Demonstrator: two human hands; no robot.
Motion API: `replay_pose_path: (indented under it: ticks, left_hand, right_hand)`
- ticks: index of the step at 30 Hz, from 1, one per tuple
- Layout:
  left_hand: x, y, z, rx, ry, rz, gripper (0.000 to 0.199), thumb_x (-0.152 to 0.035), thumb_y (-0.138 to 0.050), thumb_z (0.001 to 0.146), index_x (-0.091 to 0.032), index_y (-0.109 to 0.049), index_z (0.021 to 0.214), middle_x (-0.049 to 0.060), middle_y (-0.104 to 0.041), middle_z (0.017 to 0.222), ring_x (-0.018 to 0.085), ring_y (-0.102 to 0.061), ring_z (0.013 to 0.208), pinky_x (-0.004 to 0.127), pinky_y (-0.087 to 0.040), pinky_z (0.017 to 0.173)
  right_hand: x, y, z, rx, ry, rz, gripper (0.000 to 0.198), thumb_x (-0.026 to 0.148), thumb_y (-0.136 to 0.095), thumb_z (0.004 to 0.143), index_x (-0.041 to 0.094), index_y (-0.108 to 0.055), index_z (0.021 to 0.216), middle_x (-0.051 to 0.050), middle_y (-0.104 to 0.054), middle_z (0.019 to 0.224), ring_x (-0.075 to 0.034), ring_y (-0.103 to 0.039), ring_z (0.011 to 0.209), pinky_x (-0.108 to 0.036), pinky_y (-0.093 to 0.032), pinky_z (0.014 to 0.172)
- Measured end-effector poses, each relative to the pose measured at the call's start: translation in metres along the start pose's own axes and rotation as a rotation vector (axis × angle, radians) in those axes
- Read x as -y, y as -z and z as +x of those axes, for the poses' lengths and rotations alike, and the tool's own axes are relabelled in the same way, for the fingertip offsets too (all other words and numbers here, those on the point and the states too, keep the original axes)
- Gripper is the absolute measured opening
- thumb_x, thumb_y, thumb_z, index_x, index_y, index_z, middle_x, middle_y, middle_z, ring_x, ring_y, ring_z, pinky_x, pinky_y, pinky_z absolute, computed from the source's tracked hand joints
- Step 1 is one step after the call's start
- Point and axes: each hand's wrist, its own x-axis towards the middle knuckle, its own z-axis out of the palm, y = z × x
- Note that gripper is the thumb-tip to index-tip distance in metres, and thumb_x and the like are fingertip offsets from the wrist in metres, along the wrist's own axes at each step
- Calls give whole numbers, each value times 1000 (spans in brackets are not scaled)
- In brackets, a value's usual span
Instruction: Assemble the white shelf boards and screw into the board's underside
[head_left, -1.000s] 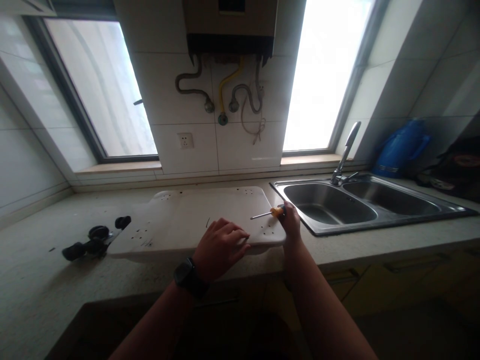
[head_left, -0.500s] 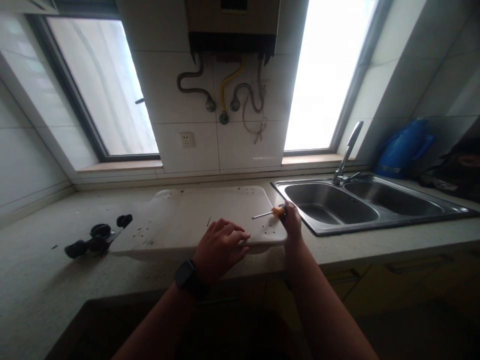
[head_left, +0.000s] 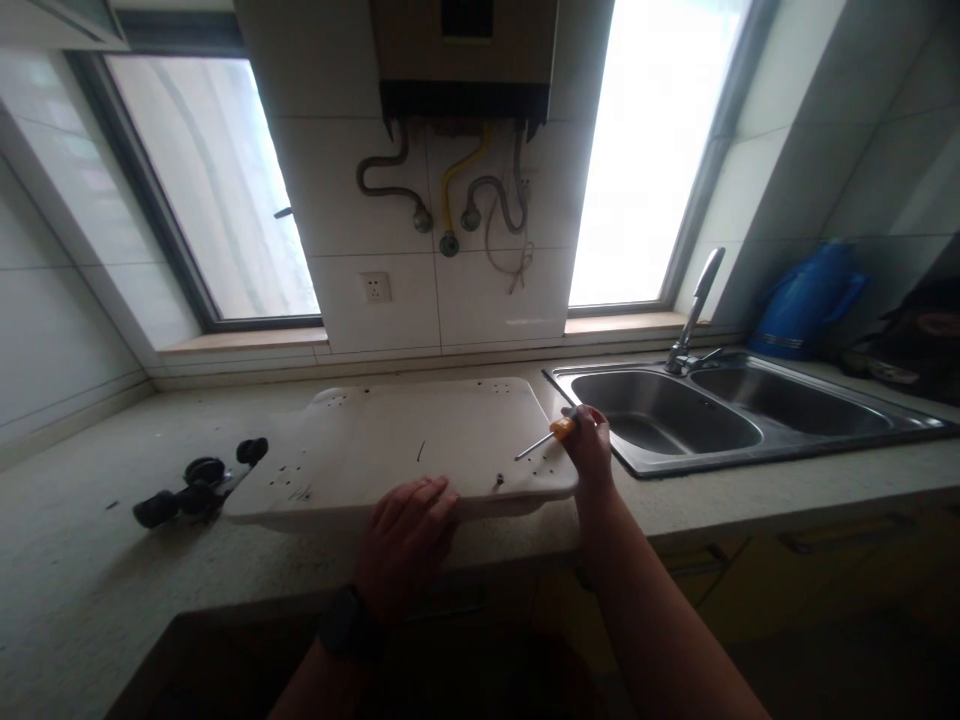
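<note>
A white panel [head_left: 390,430] with rounded corners and clusters of small holes lies flat on the counter in front of me. My left hand [head_left: 409,525] rests on its near edge, fingers laid over the top; the thumb is hidden. In my right hand [head_left: 590,445], above the panel's right end, is a screwdriver [head_left: 561,429] with a yellow-orange handle. Its metal shaft slants down to the left over the panel. Just below the tip, a small dark screw-like piece [head_left: 499,479] sits on the surface near the front edge.
Black caster wheels [head_left: 196,485] lie on the counter at left. A double steel sink [head_left: 645,465] with a faucet [head_left: 697,310] is at right, a blue jug [head_left: 810,300] behind it. Pipes [head_left: 390,175] run down the wall from a heater.
My left hand has drawn back leftward from the small dark piece, which now shows, and settled on the panel's edge. The screwdriver has shifted slightly right and lower, its tip tilted further down.
</note>
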Motion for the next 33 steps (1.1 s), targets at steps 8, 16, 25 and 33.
replay_pose_path:
  ticks: [8, 16, 25, 33]
  left_hand:
    - [-11, -23, -16, -147, 132, 57, 37, -23, -68, 89, -25, -65, 125, 3, -70, 128, 23, -60, 122, 43, -33, 113]
    - [-11, -21, -16, -146, 127, 47, 38, -19, -65, 89, -24, -65, 127, 3, -69, 129, 22, -59, 123, 42, -31, 115]
    - [-10, -18, -15, -120, 107, 55, 38, -17, -62, 89, -24, -65, 126, 4, -69, 130, 22, -58, 125, 41, -31, 115]
    - [-11, -17, -18, -98, 108, 53, 40, -15, -59, 89, -22, -64, 129, 4, -67, 133, 22, -57, 127, 42, -30, 116]
  right_hand:
    - [55, -33, 5, 183, 195, 38, 56, 38, -83, 75, 31, -48, 119, 0, -74, 96, -16, -71, 89, -21, -55, 59]
    - [99, -81, -9, 563, 406, -231, 52, 27, -78, 77, 30, -45, 117, 1, -73, 100, -15, -71, 94, -26, -59, 71]
    - [117, -93, -20, 602, 419, -291, 49, 22, -77, 77, 30, -47, 114, 1, -71, 98, -16, -70, 94, -28, -57, 70]
    - [117, -94, -18, 656, 410, -314, 48, 21, -77, 78, 30, -48, 115, 1, -72, 99, -16, -69, 92, -28, -57, 66]
